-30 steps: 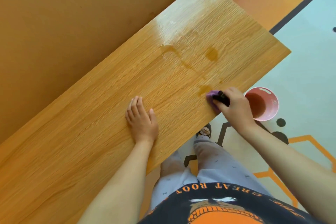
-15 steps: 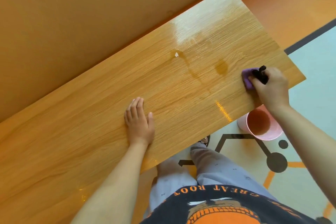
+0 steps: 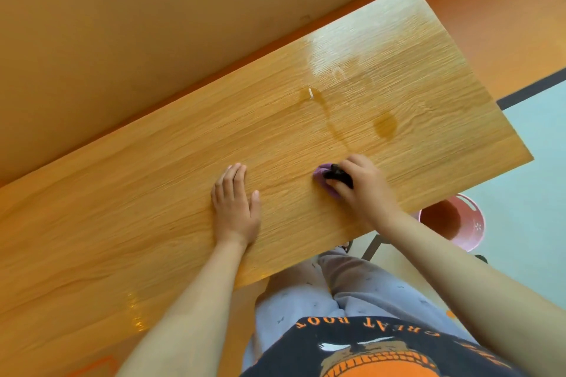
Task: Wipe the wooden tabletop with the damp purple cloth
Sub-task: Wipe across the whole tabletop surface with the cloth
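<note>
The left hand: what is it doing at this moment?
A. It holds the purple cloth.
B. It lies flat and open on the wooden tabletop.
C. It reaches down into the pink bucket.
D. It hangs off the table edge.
B: the left hand lies palm down with fingers spread on the wooden tabletop, empty, while the right hand presses the purple cloth on the wood beside it.

Bare forearms — black shirt (image 3: 382,349) with orange print, pale grey trousers (image 3: 352,291).

Tan wall (image 3: 122,24) behind; orange floor (image 3: 505,24), pale mat (image 3: 536,162) w/ dark border, prob. vinyl.
</note>
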Action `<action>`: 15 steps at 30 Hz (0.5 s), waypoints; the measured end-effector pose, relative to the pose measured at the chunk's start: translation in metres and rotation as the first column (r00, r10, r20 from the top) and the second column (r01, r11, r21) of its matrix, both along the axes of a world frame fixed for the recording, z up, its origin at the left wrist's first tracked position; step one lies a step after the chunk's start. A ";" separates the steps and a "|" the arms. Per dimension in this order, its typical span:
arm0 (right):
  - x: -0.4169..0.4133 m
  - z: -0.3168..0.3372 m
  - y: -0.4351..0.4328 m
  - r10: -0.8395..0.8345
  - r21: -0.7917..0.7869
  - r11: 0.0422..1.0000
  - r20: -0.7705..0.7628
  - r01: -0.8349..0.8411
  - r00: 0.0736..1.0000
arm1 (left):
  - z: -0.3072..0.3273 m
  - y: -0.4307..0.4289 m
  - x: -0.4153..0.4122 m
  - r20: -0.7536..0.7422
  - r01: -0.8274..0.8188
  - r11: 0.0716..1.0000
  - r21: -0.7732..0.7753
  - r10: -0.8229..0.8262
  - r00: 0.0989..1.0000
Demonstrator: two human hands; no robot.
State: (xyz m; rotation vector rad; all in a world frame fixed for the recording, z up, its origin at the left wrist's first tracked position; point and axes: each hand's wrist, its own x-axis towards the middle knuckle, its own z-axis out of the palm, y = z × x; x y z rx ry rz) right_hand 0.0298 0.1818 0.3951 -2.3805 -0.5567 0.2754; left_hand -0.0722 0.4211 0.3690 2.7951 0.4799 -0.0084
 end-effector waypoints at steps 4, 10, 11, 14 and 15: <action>0.065 -0.001 -0.053 -0.275 -0.048 0.959 0.075 0.279 0.959 | 0.001 -0.001 -0.001 0.001 -0.005 1.000 -0.003 0.005 1.000; 0.108 0.000 -0.082 -0.522 -0.109 0.839 0.115 0.533 0.845 | 0.001 0.000 0.000 0.006 -0.007 1.000 -0.008 0.007 1.000; 0.102 -0.001 -0.073 -0.502 -0.090 0.855 0.111 0.511 0.858 | 0.002 0.000 0.000 0.002 -0.007 1.000 -0.010 0.007 1.000; 0.070 -0.001 -0.028 -0.307 -0.012 0.951 0.082 0.309 0.948 | 0.003 -0.001 0.000 -0.012 -0.006 1.000 -0.007 0.006 1.000; 0.055 0.000 -0.010 -0.225 0.010 0.974 0.057 0.224 0.973 | 0.003 -0.001 0.000 -0.017 -0.007 1.000 -0.005 0.007 1.000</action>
